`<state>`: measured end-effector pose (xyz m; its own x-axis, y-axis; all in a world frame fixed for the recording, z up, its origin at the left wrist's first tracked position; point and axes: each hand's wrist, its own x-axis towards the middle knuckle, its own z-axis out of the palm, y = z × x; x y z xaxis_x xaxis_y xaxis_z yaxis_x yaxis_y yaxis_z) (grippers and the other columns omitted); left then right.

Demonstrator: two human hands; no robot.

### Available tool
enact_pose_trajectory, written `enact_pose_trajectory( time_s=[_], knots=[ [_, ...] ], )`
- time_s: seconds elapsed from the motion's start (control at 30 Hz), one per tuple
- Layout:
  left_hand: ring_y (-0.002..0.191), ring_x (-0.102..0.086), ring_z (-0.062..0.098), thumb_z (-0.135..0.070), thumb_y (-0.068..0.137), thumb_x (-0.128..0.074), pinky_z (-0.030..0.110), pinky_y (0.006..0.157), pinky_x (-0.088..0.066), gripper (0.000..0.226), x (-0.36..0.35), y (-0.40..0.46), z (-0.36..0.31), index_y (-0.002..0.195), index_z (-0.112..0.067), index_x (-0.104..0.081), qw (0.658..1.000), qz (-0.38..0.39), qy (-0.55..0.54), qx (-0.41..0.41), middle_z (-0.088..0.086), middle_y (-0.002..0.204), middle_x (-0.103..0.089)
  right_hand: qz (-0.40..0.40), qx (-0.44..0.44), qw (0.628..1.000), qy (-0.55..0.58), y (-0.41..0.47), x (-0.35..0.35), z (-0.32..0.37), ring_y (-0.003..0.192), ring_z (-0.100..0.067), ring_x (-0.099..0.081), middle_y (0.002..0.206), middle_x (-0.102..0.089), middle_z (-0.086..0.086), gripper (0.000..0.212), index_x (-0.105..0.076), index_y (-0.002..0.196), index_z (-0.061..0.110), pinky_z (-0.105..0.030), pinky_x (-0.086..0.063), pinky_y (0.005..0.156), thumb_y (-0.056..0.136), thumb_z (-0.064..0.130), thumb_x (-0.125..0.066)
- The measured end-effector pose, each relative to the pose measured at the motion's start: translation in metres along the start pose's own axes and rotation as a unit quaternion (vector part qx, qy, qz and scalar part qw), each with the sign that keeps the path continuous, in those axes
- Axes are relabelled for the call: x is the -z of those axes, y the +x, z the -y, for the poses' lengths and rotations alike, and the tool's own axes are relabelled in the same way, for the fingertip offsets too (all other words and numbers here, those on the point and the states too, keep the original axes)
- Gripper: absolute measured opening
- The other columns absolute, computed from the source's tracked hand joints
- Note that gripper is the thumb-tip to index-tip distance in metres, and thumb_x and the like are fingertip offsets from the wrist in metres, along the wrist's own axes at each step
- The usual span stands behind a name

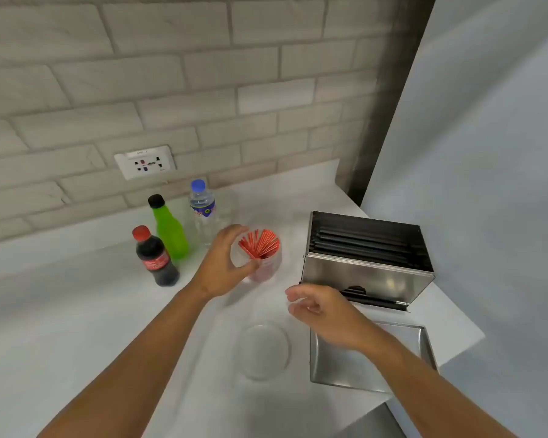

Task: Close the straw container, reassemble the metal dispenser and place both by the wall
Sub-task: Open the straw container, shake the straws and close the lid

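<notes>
Nearest the camera, in front of the straw container (261,259), a clear round lid (262,350) is seen lying flat on the white counter (76,311), apart from the container it presumably belongs to. To the right of that lid a flat metal cover (345,365) is laid on the counter, partly hidden under the right forearm. The right hand (323,314) is held above the counter between lid and cover, fingers loosely curled and grasping nothing, probably poised to go down for the lid. The container, full of red straws and uncovered, is gripped at its left side by the left hand (223,263), most likely to steady it for closing. To the container's right the metal dispenser (367,260) is left open, black straws shown inside. Left of the container and behind it, three bottles (171,235) are stood near the brick wall (171,74)
</notes>
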<state>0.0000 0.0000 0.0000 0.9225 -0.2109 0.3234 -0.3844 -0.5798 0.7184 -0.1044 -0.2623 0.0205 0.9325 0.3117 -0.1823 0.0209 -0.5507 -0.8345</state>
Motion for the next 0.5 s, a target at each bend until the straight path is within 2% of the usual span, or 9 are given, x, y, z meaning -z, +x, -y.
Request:
enact_pose_trajectory(
  time_s=[0.07, 0.17, 0.27, 0.33, 0.4, 0.43, 0.5],
  knots=[
    [0.138, -0.041, 0.009, -0.048, 0.077, -0.087, 0.028, 0.113, -0.035, 0.092, -0.002, 0.007, 0.008, 0.154, -0.025, -0.041, 0.998, 0.026, -0.019, 0.056, -0.003, 0.156, -0.042, -0.006, -0.011, 0.999, -0.031, 0.009, -0.008, 0.002, 0.113, 0.005, -0.066, 0.125, -0.071, 0.019, 0.034, -0.067, 0.132, 0.035, -0.023, -0.052, 0.101, 0.098, 0.041, -0.064],
    [0.143, -0.038, 0.014, -0.046, 0.073, -0.092, 0.036, 0.116, -0.037, 0.112, -0.01, 0.013, 0.02, 0.162, -0.023, -0.027, 0.989, 0.071, -0.051, 0.123, -0.001, 0.165, -0.034, -0.005, -0.019, 0.996, -0.088, 0.018, -0.023, -0.001, 0.116, 0.002, -0.063, 0.13, -0.069, 0.016, 0.035, -0.066, 0.134, 0.033, -0.025, -0.05, 0.102, 0.1, 0.041, -0.063],
    [0.137, -0.046, 0.014, -0.041, 0.071, -0.095, 0.028, 0.109, -0.042, 0.12, -0.016, 0.015, 0.029, 0.164, -0.021, -0.022, 0.978, 0.098, -0.103, 0.149, -0.004, 0.158, -0.042, -0.001, -0.016, 0.988, -0.155, 0.027, -0.031, -0.005, 0.12, -0.007, -0.061, 0.135, -0.067, 0.01, 0.039, -0.063, 0.138, 0.029, -0.024, -0.046, 0.1, 0.101, 0.041, -0.06],
    [0.129, -0.054, 0.008, -0.043, 0.067, -0.096, 0.016, 0.1, -0.044, 0.122, -0.02, 0.014, 0.033, 0.163, -0.023, -0.023, 0.973, 0.107, -0.126, 0.16, -0.012, 0.147, -0.048, 0.01, -0.011, 0.98, -0.2, 0.031, -0.038, -0.008, 0.124, -0.015, -0.06, 0.138, -0.067, 0.005, 0.041, -0.062, 0.14, 0.026, -0.028, -0.046, 0.102, 0.102, 0.04, -0.058],
    [0.12, -0.058, -0.008, -0.045, 0.063, -0.096, 0.006, 0.094, -0.046, 0.122, -0.023, 0.014, 0.033, 0.161, -0.024, -0.025, 0.973, 0.106, -0.135, 0.158, -0.02, 0.138, -0.053, 0.031, -0.006, 0.967, -0.254, 0.036, -0.046, -0.011, 0.126, -0.024, -0.059, 0.139, -0.066, -0.002, 0.042, -0.06, 0.142, 0.021, -0.036, -0.044, 0.106, 0.104, 0.037, -0.055],
    [0.117, -0.058, -0.015, -0.043, 0.063, -0.097, 0.006, 0.093, -0.047, 0.119, -0.024, 0.013, 0.033, 0.159, -0.025, -0.028, 0.973, 0.1, -0.139, 0.157, -0.023, 0.135, -0.054, 0.043, -0.004, 0.958, -0.285, 0.039, -0.05, -0.013, 0.126, -0.027, -0.059, 0.139, -0.066, -0.004, 0.042, -0.06, 0.142, 0.02, -0.038, -0.043, 0.106, 0.105, 0.037, -0.053],
    [0.114, -0.058, -0.019, -0.037, 0.065, -0.098, 0.007, 0.091, -0.05, 0.11, -0.026, 0.013, 0.031, 0.153, -0.028, -0.033, 0.972, 0.089, -0.146, 0.158, -0.024, 0.133, -0.056, 0.059, -0.003, 0.94, -0.336, 0.041, -0.057, -0.016, 0.122, -0.031, -0.06, 0.135, -0.067, -0.007, 0.041, -0.061, 0.141, 0.017, -0.041, -0.042, 0.104, 0.105, 0.036, -0.051]
  ],
)
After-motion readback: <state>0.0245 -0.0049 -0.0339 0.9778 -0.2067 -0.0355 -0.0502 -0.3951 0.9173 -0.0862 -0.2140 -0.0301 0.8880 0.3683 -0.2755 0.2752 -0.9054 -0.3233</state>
